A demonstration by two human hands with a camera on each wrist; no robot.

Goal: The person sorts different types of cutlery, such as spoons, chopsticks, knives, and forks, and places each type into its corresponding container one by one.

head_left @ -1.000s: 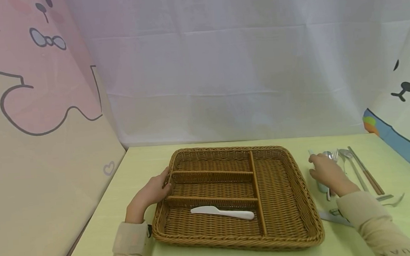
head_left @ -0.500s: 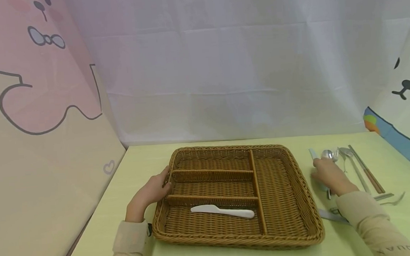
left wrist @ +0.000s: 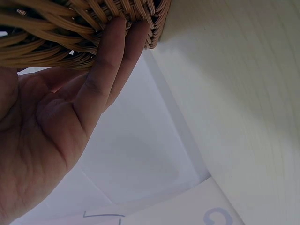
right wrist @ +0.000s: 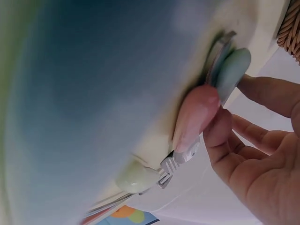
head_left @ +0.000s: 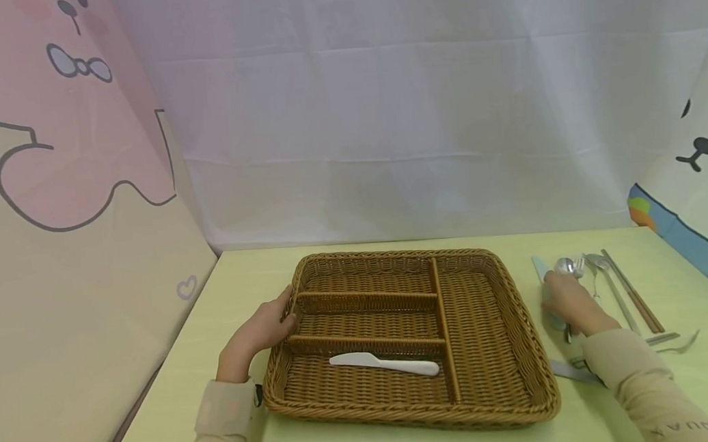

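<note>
In the head view a brown wicker basket (head_left: 405, 419) with several compartments stands mid-table. My left hand (head_left: 265, 326) holds its left rim, thumb over the edge, and in the left wrist view its fingers (left wrist: 101, 70) press the outer weave. A white knife (head_left: 389, 364) lies in the front left compartment. To the right of the basket, my right hand (head_left: 572, 301) pinches the handle of a light blue-green knife (head_left: 540, 267). In the right wrist view, thumb and forefinger sit at that handle (right wrist: 234, 70), beside a pink handle (right wrist: 197, 115). A metal spoon (head_left: 565, 268) lies close by.
Right of my right hand lie a fork (head_left: 579, 265), another spoon (head_left: 600, 263) and wooden-ended chopsticks (head_left: 640, 304). Nearer me are a greyish blade (head_left: 571, 371), partly under my sleeve, and a thin fork (head_left: 686, 343). White cloth (head_left: 385, 143) hangs behind the table.
My right hand has closed in on the light blue-green knife and shifted slightly right, showing more of its blade and handle. The left hand and basket stay put.
</note>
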